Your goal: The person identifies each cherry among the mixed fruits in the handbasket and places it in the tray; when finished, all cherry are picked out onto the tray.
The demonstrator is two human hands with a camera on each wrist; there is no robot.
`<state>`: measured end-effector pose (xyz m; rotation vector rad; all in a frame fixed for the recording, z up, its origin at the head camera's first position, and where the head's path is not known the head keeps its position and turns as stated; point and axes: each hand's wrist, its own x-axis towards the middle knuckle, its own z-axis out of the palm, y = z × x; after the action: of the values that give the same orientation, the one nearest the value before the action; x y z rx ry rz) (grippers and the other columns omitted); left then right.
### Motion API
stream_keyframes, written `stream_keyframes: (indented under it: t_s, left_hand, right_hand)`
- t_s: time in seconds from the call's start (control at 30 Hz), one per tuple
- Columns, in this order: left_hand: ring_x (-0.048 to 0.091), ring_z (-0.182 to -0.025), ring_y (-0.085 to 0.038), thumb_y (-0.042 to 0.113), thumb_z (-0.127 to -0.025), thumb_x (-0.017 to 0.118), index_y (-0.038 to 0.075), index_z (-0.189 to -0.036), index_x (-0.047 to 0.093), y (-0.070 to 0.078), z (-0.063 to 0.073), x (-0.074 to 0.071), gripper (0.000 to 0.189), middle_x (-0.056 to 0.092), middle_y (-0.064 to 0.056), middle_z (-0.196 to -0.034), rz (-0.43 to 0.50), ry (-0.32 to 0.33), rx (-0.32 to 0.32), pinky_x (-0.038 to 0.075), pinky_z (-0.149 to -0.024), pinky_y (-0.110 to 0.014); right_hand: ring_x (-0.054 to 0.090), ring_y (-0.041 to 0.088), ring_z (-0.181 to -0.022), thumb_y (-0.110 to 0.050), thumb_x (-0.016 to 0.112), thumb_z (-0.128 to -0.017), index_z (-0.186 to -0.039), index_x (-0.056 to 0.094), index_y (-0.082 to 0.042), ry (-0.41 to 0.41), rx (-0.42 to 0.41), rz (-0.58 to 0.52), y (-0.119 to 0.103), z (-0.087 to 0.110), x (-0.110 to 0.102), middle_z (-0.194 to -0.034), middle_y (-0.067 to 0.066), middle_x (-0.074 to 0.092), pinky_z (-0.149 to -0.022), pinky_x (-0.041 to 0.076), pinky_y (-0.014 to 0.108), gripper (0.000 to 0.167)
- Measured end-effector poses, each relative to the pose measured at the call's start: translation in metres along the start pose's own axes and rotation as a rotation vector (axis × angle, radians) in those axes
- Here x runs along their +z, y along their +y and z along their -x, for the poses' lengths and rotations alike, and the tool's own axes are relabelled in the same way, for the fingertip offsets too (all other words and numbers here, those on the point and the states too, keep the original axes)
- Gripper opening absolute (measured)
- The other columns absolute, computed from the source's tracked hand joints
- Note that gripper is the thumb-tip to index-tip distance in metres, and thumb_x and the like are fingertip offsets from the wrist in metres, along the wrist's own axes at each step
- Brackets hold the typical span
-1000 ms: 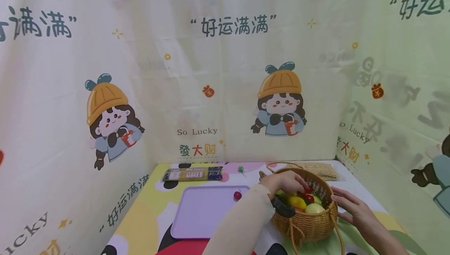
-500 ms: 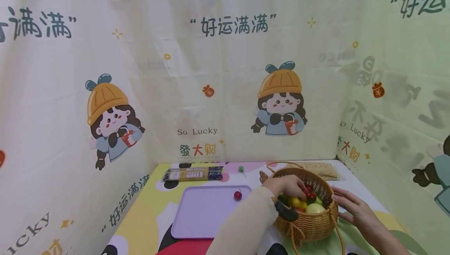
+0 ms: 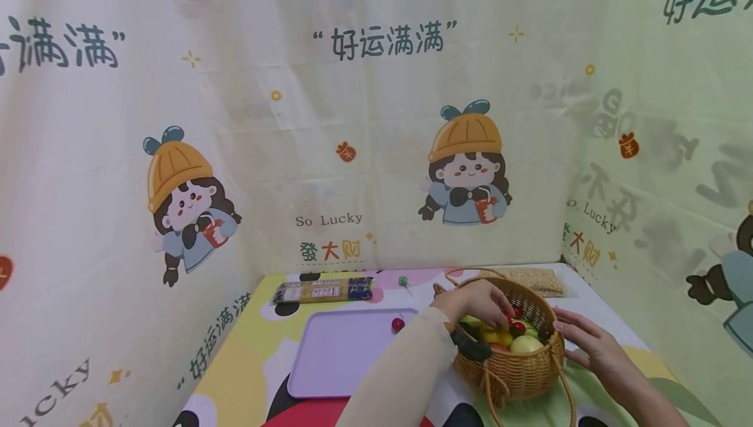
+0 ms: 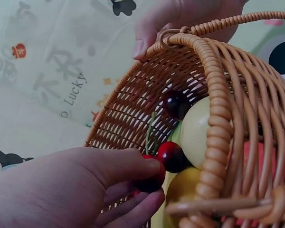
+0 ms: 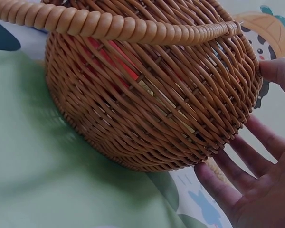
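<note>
A brown wicker basket [image 3: 518, 375] holds toy-like fruit, among it a pale round one [image 4: 195, 133] and a yellow one [image 4: 183, 190]. My left hand [image 3: 478, 303] reaches in over the rim. In the left wrist view its thumb and fingers pinch a dark red cherry [image 4: 151, 176] with a green stem. Another red cherry [image 4: 172, 156] lies right beside it, and a darker one [image 4: 175, 103] sits farther in. Against the basket's right side rests my right hand [image 3: 597, 345]. The right wrist view shows its fingers spread and fairly straight on the wicker, thumb at the rim.
Left of the basket lies a lilac tray [image 3: 329, 355] with one cherry [image 3: 398, 325] on its right part. Behind are packaged noodles [image 3: 323, 290], a small green ball-shaped item [image 3: 403, 281] and a bag of grain-like food [image 3: 544, 281]. Printed curtains enclose the table.
My left hand dipped deeper over the yellow fruit, then rose slightly inside the basket; a cherry is now between its fingers. My right hand stays at the basket's side.
</note>
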<state>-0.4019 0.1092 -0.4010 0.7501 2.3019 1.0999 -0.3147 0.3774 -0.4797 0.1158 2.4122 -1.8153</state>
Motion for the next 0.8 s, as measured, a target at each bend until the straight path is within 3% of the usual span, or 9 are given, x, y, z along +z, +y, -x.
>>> stream_keyframes:
  t_s: [0.13, 0.33, 0.43, 0.57, 0.7, 0.8]
  left_hand:
    - [0.08, -0.091, -0.022, 0.001, -0.098, 0.08, 0.001, -0.117, 0.084, 0.0, 0.004, -0.001, 0.019, 0.079, -0.001, -0.095, 0.009, 0.016, 0.012, 0.067, -0.097, -0.043]
    - [0.08, -0.091, -0.021, 0.006, -0.099, 0.081, 0.005, -0.119, 0.084, -0.001, 0.006, -0.001, 0.02, 0.08, 0.002, -0.097, -0.042, 0.019, 0.061, 0.067, -0.09, -0.035]
    - [0.079, -0.088, -0.016, 0.01, -0.099, 0.083, 0.008, -0.118, 0.084, -0.002, 0.006, -0.001, 0.02, 0.081, 0.004, -0.1, -0.092, 0.023, 0.09, 0.066, -0.085, -0.029]
    - [0.072, -0.088, -0.003, 0.016, -0.099, 0.085, 0.016, -0.119, 0.085, -0.002, 0.009, -0.003, 0.02, 0.081, 0.009, -0.104, -0.205, 0.027, 0.133, 0.06, -0.08, -0.02]
    - [0.067, -0.091, 0.004, 0.019, -0.099, 0.085, 0.019, -0.121, 0.085, -0.002, 0.016, -0.006, 0.022, 0.081, 0.013, -0.105, -0.266, 0.031, 0.185, 0.056, -0.079, -0.016]
    - [0.067, -0.093, 0.004, 0.018, -0.099, 0.084, 0.017, -0.121, 0.085, -0.002, 0.022, -0.01, 0.022, 0.08, 0.012, -0.106, -0.23, 0.03, 0.233, 0.056, -0.08, -0.016]
  right_hand:
    - [0.049, -0.026, -0.107, -0.053, 0.046, -0.118, -0.176, 0.022, -0.003, 0.001, -0.002, -0.003, 0.001, -0.001, 0.001, -0.183, 0.027, 0.019, -0.117, 0.057, 0.052, 0.081]
    - [0.048, -0.025, -0.108, -0.054, 0.046, -0.118, -0.177, 0.024, -0.005, -0.002, -0.006, -0.001, 0.004, -0.001, 0.0, -0.182, 0.025, 0.024, -0.114, 0.059, 0.049, 0.08]
    - [0.05, -0.024, -0.109, -0.054, 0.049, -0.117, -0.176, 0.028, -0.008, 0.005, -0.002, -0.01, 0.006, -0.001, -0.002, -0.168, 0.005, 0.049, -0.11, 0.061, 0.042, 0.078]
    - [0.052, -0.024, -0.109, -0.054, 0.052, -0.116, -0.175, 0.033, -0.012, 0.005, -0.001, -0.03, 0.008, -0.002, -0.002, -0.146, -0.025, 0.051, -0.106, 0.061, 0.036, 0.074]
    - [0.052, -0.024, -0.109, -0.054, 0.052, -0.116, -0.175, 0.033, -0.011, 0.009, -0.003, -0.027, 0.008, -0.002, -0.001, -0.153, -0.019, 0.052, -0.107, 0.061, 0.037, 0.076]
    - [0.05, -0.025, -0.109, -0.055, 0.049, -0.117, -0.176, 0.028, -0.008, 0.005, -0.015, -0.006, 0.007, -0.001, -0.001, -0.17, 0.003, 0.046, -0.11, 0.061, 0.041, 0.078]
